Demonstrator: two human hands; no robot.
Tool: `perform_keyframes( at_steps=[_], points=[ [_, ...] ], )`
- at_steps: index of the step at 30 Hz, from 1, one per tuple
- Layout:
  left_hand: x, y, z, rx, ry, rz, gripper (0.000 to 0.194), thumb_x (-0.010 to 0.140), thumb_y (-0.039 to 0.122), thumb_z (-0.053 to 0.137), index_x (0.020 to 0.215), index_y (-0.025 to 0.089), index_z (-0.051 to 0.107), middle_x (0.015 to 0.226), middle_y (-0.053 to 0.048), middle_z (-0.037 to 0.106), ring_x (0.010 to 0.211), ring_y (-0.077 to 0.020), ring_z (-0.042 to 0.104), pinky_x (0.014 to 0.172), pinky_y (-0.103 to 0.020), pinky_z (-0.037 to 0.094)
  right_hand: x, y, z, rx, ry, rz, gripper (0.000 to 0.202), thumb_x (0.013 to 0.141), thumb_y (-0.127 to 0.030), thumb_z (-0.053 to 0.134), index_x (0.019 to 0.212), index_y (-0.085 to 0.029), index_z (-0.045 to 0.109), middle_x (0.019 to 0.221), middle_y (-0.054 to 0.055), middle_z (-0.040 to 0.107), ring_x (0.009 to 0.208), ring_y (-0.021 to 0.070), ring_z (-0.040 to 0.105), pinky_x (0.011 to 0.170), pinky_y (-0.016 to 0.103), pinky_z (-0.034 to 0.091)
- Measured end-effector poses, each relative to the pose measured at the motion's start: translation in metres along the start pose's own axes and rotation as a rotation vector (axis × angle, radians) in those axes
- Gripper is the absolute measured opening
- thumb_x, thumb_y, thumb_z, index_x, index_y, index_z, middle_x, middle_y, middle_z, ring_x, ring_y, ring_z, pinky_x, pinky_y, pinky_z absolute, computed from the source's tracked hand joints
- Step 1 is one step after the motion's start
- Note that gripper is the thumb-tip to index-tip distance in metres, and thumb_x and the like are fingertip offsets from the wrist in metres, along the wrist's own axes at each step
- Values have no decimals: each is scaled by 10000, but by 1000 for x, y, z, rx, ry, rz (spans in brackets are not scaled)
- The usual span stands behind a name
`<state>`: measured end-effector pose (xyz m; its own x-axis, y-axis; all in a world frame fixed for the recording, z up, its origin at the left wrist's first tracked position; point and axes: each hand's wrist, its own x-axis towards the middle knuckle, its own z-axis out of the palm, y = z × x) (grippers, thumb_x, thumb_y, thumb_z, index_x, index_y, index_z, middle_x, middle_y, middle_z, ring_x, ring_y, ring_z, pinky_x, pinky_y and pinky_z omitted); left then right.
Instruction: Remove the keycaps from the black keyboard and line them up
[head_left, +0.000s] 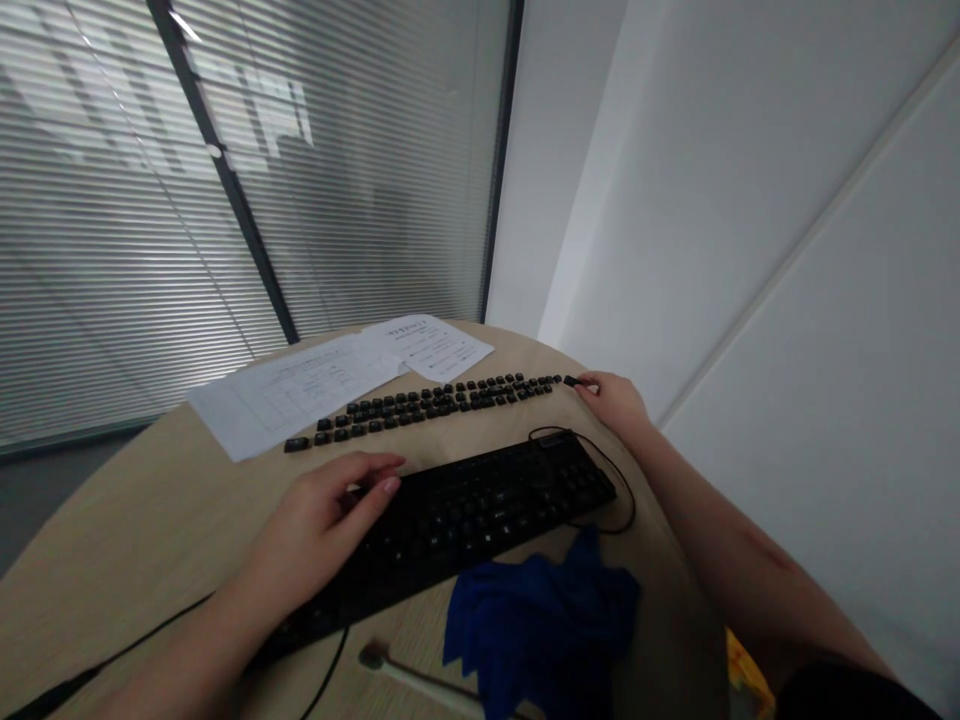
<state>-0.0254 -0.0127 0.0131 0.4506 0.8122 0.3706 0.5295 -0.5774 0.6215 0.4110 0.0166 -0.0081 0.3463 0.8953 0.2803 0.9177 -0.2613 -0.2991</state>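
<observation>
A black keyboard (480,510) lies slanted across the table in front of me, with keys missing along its far side. My left hand (326,520) is at its far left edge, thumb over the top and fingers curled along the rim, gripping it. Beyond it, black keycaps (427,402) are laid out in several rows on the tabletop. At the right end of these rows, my right hand (611,398) pinches a dark keycap (572,381) between thumb and fingertips, low over or on the table; I cannot tell which.
Printed paper sheets (315,375) lie behind the keycaps. A crumpled blue cloth (544,620) and a brush (405,675) are near me. A black cable (628,490) loops at the keyboard's right end. The round wooden table (150,530) stands by blinds and a white wall.
</observation>
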Motion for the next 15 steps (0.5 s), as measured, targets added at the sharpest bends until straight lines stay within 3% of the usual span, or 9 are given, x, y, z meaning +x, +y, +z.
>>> perform_keyframes(
  at_steps=[5, 10, 15],
  points=[
    [2, -13, -9, 32, 57, -56, 428, 952, 585, 578, 1100, 242, 787, 1070, -76, 830, 894, -261, 770, 700, -315, 626, 36, 22, 31, -20, -87, 101, 318, 981, -336, 631, 1156, -148, 818, 1143, 131, 815, 1063, 244, 746, 882, 276, 522],
    [2, -19, -13, 49, 82, -83, 443, 938, 609, 577, 1085, 252, 794, 1062, -75, 833, 892, -267, 777, 663, -297, 627, 46, 19, 54, -15, -110, 89, 320, 983, -350, 622, 1153, -169, 826, 1147, 120, 815, 1072, 246, 740, 906, 285, 515],
    [3, -24, -16, 55, 88, -104, 425, 926, 624, 599, 1081, 276, 788, 1049, -60, 834, 845, -259, 777, 622, -283, 622, 48, 18, 60, -22, -108, 88, 344, 984, -379, 622, 1163, -159, 817, 1144, 140, 808, 1086, 265, 734, 938, 317, 517]
  ],
)
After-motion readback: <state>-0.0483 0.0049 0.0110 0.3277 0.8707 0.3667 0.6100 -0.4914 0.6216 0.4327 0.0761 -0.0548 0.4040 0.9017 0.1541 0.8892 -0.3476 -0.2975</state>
